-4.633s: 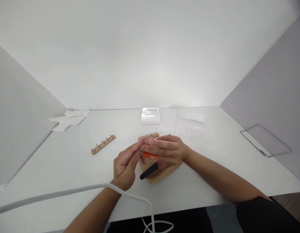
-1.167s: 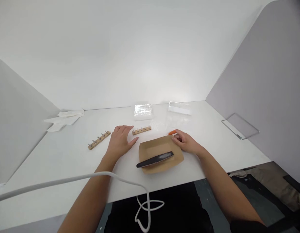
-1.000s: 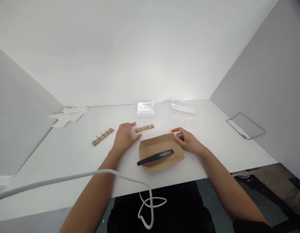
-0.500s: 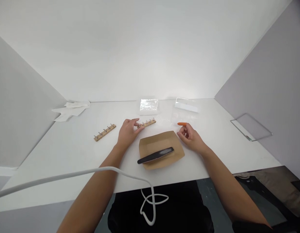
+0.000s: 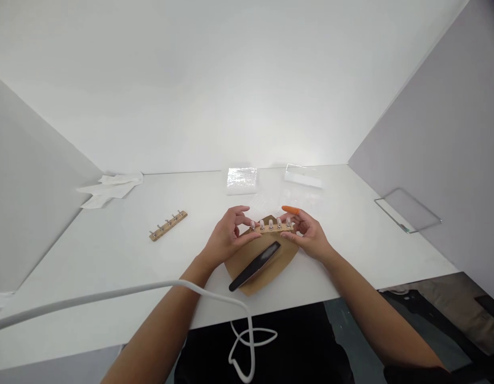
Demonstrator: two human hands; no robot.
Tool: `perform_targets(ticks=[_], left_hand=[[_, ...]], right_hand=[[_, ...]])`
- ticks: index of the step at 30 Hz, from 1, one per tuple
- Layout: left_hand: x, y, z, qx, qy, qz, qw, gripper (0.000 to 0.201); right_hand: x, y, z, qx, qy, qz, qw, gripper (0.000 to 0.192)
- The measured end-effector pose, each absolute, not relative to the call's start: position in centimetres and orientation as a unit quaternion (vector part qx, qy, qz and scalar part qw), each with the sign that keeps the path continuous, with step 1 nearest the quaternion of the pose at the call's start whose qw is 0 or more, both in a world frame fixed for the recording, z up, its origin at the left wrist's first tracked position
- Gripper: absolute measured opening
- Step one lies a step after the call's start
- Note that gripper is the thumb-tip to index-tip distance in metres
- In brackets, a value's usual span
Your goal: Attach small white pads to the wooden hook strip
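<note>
A short wooden strip (image 5: 273, 226) with several small clear tips standing on it is held level between both hands above a brown paper tray (image 5: 253, 255). My left hand (image 5: 228, 236) pinches its left end. My right hand (image 5: 307, 233) holds its right end, and an orange cover (image 5: 290, 209) sits on that hand's index finger. A black nail file (image 5: 255, 265) lies slanted across the tray, its lower end past the tray's edge.
A second wooden strip (image 5: 168, 225) lies to the left on the white table (image 5: 111, 266). Crumpled tissue (image 5: 109, 188) sits at the back left. Clear plastic packs (image 5: 241, 178) and a clear box (image 5: 304, 176) stand at the back. A clear sheet (image 5: 407, 209) leans at the right wall. A white cable (image 5: 122, 293) crosses the front.
My left hand picked the wooden strip up off the table and brought it over the tray. My right hand moved in and took its other end. The file now lies more steeply slanted.
</note>
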State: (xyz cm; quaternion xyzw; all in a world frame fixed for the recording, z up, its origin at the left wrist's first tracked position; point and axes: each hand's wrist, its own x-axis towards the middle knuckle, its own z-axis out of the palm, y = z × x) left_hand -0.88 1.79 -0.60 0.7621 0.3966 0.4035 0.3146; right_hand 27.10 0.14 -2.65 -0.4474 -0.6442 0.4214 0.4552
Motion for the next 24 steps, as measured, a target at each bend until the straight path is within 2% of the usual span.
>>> perform_targets(ticks=[6, 11, 13, 16, 20, 24], left_hand=[[-1.0, 2.0, -1.1, 0.767, 0.406, 0.395, 0.303, 0.062], [-1.7, 2.6, -0.9, 0.790, 0.378, 0.406, 0.261, 0.080], [-2.2, 2.8, -0.8, 0.791, 0.364, 0.419, 0.255, 0.075], [-2.9, 3.0, -0.8, 0.762, 0.381, 0.454, 0.260, 0.066], [-3.3, 3.2, -0.9, 0.728, 0.405, 0.490, 0.257, 0.070], [-3.1, 3.4, -1.1, 0.735, 0.421, 0.483, 0.222, 0.071]], right_hand=[[27.1, 0.0, -3.0, -0.465, -0.623, 0.426, 0.464, 0.059], [27.7, -0.3, -3.0, -0.468, -0.603, 0.422, 0.490, 0.055], [28.8, -0.9, -3.1, -0.479, -0.580, 0.404, 0.520, 0.055], [32.1, -3.1, -4.0, -0.514, -0.531, 0.357, 0.571, 0.056], [39.1, -8.9, -5.2, -0.598, -0.441, 0.278, 0.608, 0.055], [46.0, -17.3, -4.6, -0.689, -0.327, 0.131, 0.634, 0.061]])
